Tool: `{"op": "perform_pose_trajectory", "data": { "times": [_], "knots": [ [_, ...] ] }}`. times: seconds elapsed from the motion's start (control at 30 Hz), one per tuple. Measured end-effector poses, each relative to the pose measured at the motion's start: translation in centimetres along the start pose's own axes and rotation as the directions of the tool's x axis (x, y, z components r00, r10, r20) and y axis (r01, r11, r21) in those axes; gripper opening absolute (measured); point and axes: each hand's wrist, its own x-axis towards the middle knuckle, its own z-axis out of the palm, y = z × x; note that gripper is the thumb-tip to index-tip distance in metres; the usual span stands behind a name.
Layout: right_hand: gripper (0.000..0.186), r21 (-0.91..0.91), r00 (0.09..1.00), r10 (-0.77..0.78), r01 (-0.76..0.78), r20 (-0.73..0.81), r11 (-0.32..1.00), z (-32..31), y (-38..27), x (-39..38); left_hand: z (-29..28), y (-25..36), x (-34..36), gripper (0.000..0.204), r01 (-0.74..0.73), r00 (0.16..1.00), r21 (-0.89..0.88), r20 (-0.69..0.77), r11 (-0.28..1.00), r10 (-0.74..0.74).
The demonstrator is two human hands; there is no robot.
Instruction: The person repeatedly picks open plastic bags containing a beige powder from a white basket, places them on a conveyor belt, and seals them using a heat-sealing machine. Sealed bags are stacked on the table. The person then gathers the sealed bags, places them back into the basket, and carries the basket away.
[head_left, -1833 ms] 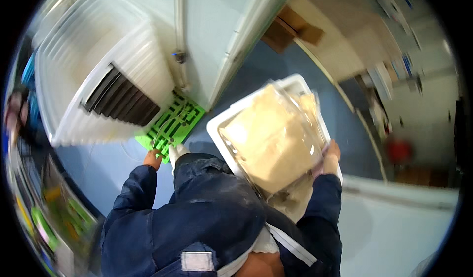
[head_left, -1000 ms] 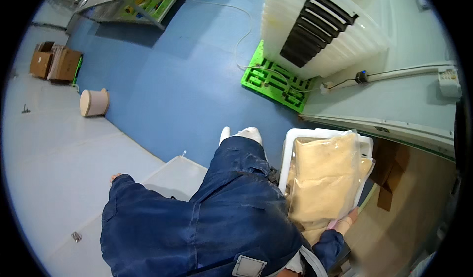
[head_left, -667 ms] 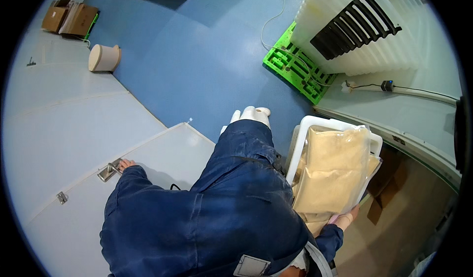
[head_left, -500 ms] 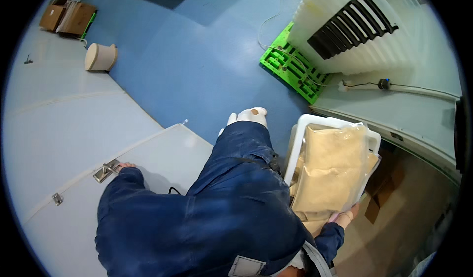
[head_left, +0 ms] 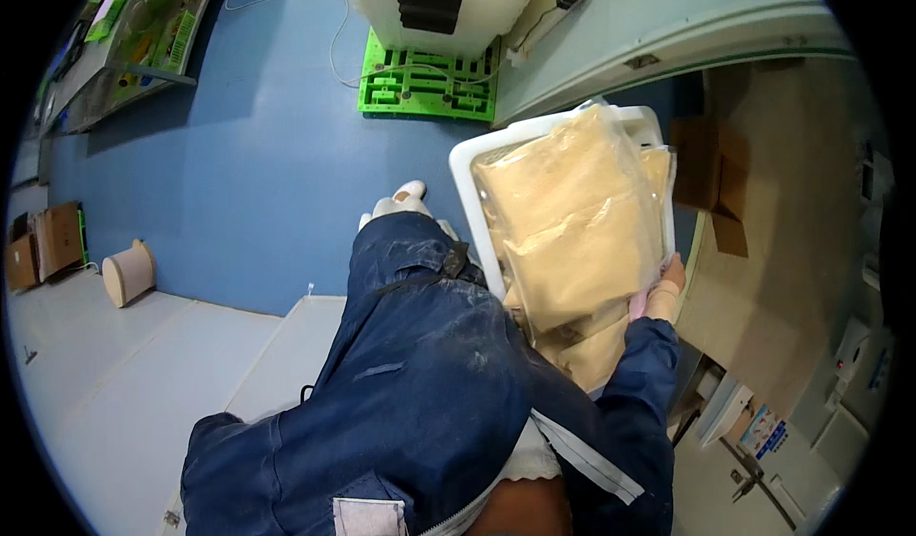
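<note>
A white plastic crate [head_left: 467, 178] is at my right side, tilted. Inside it lie several clear plastic bags of pale yellow, flat-packed contents, the large top bag [head_left: 582, 221] reaching up over the far rim. My right hand [head_left: 667, 284] is closed round the crate's right side, close to the bags; its fingers are partly hidden. Something small and pink [head_left: 637, 305] shows beside that hand, its kind unclear. My left arm, in a dark blue sleeve [head_left: 215, 441], is bent at the lower left, and its hand is out of sight.
Ahead stands a green plastic pallet [head_left: 427, 92] with translucent sheeting on it; a white cable [head_left: 345, 35] runs across the blue floor. A doorway frame [head_left: 763, 35] is at the right, a cardboard box [head_left: 706, 164] beyond. Far left are a metal workbench [head_left: 143, 69] and a round bin [head_left: 129, 274].
My view has turned to the right, bringing in more of the doorway side. My left hand, at a metal door latch before, has left the picture. My right hand still holds the crate.
</note>
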Motion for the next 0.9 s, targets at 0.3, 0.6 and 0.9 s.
{"op": "perform_pose_trajectory", "data": {
  "times": [0.3,0.6,0.9],
  "knots": [
    [0.049,0.086,0.984,0.157,-0.15,-0.08,0.985,0.3,2.6,-0.6,-4.1,6.0,-0.2,0.026,-0.122,0.992,-0.016,0.011,0.992,0.122],
    [0.027,-0.721,0.989,-0.105,0.001,-0.1,0.692,-3.4,18.6,3.4,-8.8,20.4,6.0,0.027,-0.397,0.918,0.055,0.015,0.916,0.397],
    [0.042,-0.213,0.803,0.437,-0.548,-0.405,0.809,-4.1,12.3,-9.2,-20.8,46.8,6.4,0.028,-0.892,0.453,0.027,0.011,0.452,0.892]
  ]
}}
